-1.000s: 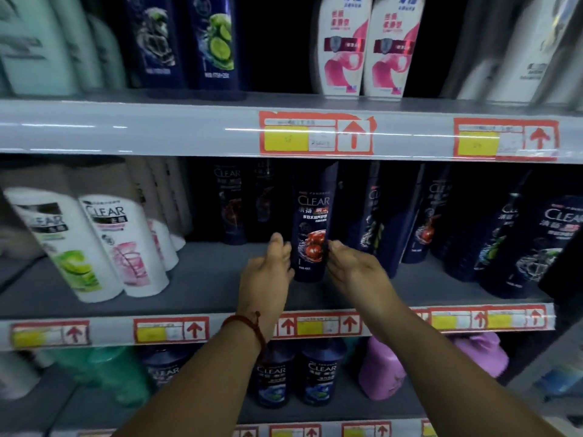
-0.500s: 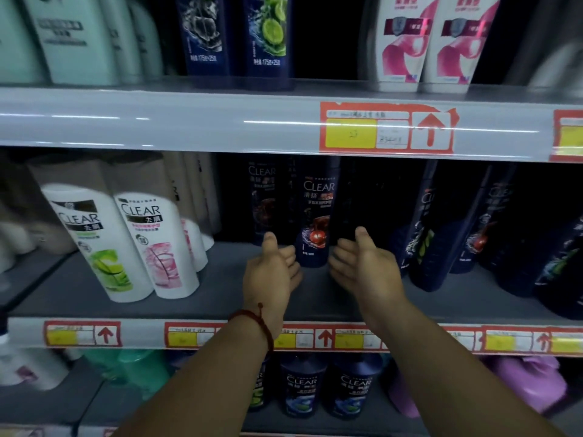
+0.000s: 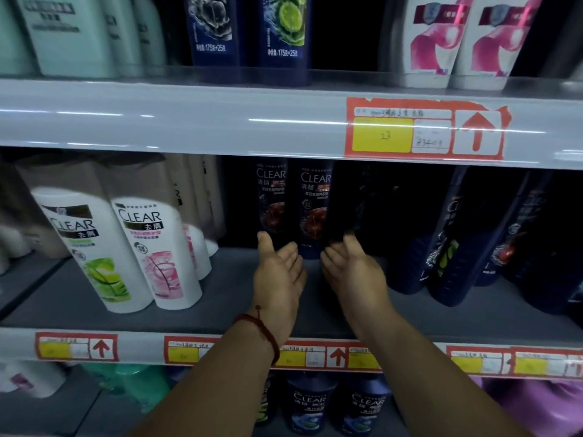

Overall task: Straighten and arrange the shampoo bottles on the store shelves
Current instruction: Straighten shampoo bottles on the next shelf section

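Note:
Two dark blue CLEAR shampoo bottles stand upright side by side at the back of the middle shelf, one (image 3: 272, 203) on the left and one (image 3: 314, 209) on the right. My left hand (image 3: 279, 272) and my right hand (image 3: 351, 272) reach onto the shelf just in front of them, palms facing each other, fingers spread, holding nothing. The fingertips hover near the bottles' bases; whether they touch is unclear. A red string bracelet is on my left wrist.
Two white CLEAR bottles (image 3: 148, 247) lean at the left front of the grey middle shelf (image 3: 220, 298). Dark bottles (image 3: 454, 247) lean at the right. The upper shelf edge (image 3: 189, 121) hangs close overhead with price tags. More bottles stand on the lower shelf (image 3: 310, 405).
A second ago both hands were shut around one dark CLEAR bottle at mid shelf. It now stands farther back beside its twin, and the hands have let go and opened.

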`<state>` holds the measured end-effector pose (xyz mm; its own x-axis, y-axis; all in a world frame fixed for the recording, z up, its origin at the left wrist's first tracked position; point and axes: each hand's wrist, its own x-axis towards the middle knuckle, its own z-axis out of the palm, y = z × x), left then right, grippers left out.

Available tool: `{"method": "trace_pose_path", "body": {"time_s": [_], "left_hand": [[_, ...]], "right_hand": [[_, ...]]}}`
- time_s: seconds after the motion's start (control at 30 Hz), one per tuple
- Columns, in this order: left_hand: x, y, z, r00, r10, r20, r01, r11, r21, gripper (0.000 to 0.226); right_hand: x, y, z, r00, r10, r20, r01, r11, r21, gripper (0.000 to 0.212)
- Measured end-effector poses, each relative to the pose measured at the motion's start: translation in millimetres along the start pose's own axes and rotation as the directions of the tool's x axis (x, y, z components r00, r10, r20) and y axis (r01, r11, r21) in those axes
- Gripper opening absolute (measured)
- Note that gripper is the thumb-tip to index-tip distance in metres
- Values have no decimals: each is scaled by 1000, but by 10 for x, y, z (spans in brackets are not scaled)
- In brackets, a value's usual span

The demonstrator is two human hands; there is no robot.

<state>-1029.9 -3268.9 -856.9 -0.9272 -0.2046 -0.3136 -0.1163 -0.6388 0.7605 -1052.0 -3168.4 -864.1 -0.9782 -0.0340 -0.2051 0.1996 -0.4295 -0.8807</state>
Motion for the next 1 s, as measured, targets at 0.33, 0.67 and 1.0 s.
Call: {"method": "trace_pose_path", "body": {"time_s": [0.33, 0.67, 1.0], "left_hand": [[127, -2, -75, 999, 15, 52, -20, 995, 93, 64], [-410, 11, -187, 863, 364, 352, -456, 259, 851, 52], [-873, -555, 419, 818, 267, 510, -562, 183, 806, 55]], "right_hand": [[52, 56, -39, 989, -150, -14, 142, 958, -250, 27], [-393, -325, -556, 875, -364, 318, 415, 229, -881, 57], [-882, -741, -1560, 874, -473, 107, 329, 416, -848, 41]]}}
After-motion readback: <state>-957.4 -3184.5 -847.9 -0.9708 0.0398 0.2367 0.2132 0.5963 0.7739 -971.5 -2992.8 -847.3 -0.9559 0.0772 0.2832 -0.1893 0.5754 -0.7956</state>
